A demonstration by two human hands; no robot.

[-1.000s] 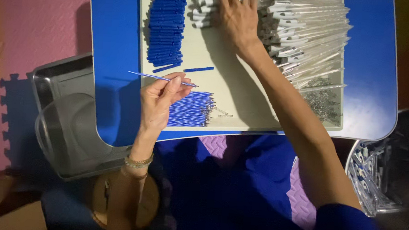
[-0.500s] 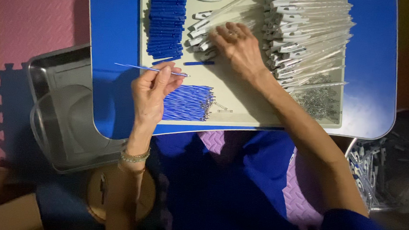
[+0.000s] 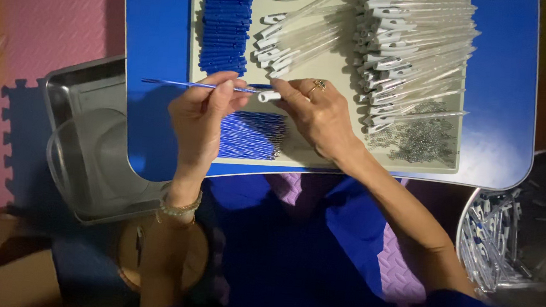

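Head view looks straight down on a blue table [image 3: 166,39] with a beige tray [image 3: 328,75] sitting on it. The left hand [image 3: 199,120] is pinched shut on a thin blue refill [image 3: 189,84], holding it level with the long end sticking out to the left. The right hand [image 3: 316,115] is closed on a small white pen tip piece [image 3: 268,97] right at the refill's right end, so the two hands meet just above the near edge of the tray; whether the refill is already inside that piece is hard to tell.

Under the hands lies a bundle of blue refills [image 3: 252,135]. Farther off there's a stack of blue caps [image 3: 227,24], then clear pen barrels [image 3: 412,48] fanned across the far right, and a pile of small metal springs [image 3: 422,137] near right. A metal tray [image 3: 75,135] sits off the table's left edge, and a basket of finished pens [image 3: 492,239] is at the near right.
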